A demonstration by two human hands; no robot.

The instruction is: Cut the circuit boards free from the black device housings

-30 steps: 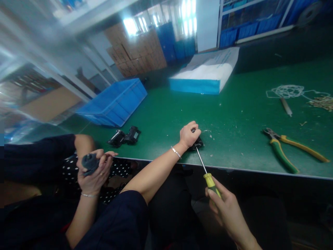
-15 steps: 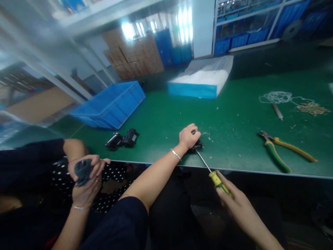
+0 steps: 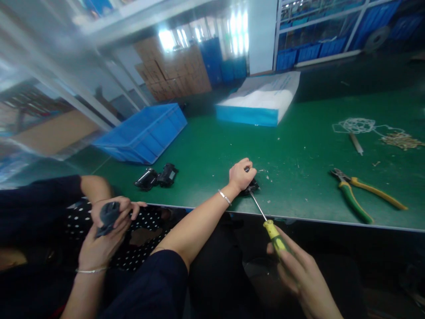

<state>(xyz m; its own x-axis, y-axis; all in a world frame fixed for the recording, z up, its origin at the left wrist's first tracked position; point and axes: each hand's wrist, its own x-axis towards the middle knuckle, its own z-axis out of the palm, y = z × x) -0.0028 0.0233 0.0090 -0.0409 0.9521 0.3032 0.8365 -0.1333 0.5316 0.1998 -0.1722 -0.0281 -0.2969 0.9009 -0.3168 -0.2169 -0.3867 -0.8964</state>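
My left hand [image 3: 241, 175] is closed on a small black plastic part [image 3: 253, 186], pressing it to the green bench near the front edge. Most of the part is hidden under my fingers. My right hand [image 3: 295, 261] grips the yellow and dark handle of a screwdriver [image 3: 275, 235], below the bench edge. The screwdriver's shaft slants up to the left, and its tip meets the near side of the black part. Whether it sits in a screw or a gap, I cannot make out.
Diagonal cutters [image 3: 348, 186] lie at right, with a white cord [image 3: 357, 125] and a pile of small brass-coloured pieces [image 3: 401, 141] beyond. Two black parts [image 3: 156, 178] and a blue crate [image 3: 142, 137] stand left. A co-worker's hands [image 3: 111, 226] hold a dark part. A white-and-blue package [image 3: 259, 104] lies behind.
My right hand has shifted slightly left and its grip on the screwdriver handle has changed. My left hand stays on the black part. The co-worker's hands have moved a little.
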